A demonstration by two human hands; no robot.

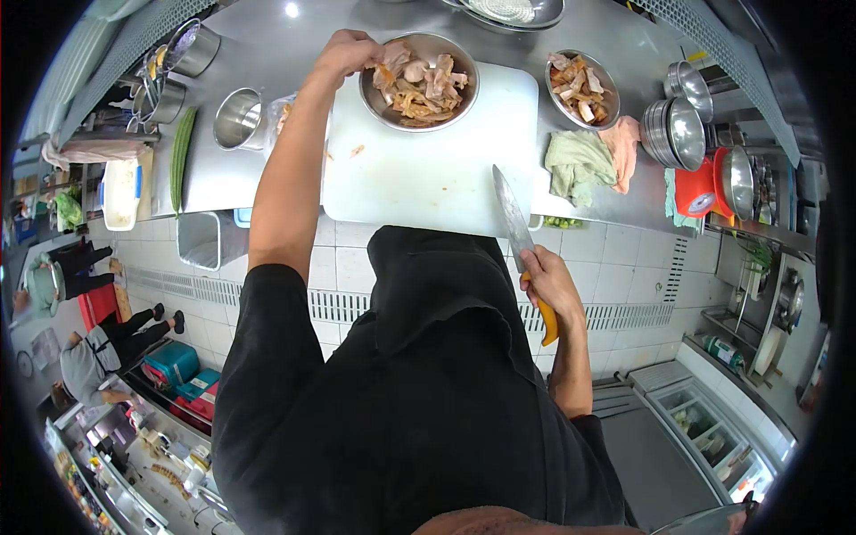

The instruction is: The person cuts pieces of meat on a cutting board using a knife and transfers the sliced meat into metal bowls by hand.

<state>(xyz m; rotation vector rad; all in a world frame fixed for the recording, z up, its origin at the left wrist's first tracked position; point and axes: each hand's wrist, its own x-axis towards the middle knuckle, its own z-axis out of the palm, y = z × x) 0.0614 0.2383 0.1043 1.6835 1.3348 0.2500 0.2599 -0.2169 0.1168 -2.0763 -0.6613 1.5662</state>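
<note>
My right hand (548,281) is wrapped round the yellow handle of a kitchen knife (510,209). Its blade points away from me, with the tip over the right side of a white cutting board (428,183). At the far left of the board, my left hand (349,53) is closed at the rim of a metal bowl (419,127). Pieces of meat (428,85) fill this bowl. Whether the fingers pinch the rim or a piece of meat is hard to make out. Small meat scraps (358,151) lie on the board.
Right of the board stand a second bowl of meat (584,87), a green cloth (580,165), stacked metal bowls (673,134) and a red scale (695,187). To the left are a metal pot (237,120), a long green gourd (183,160) and a bin (209,241). Other people (89,361) stand far left.
</note>
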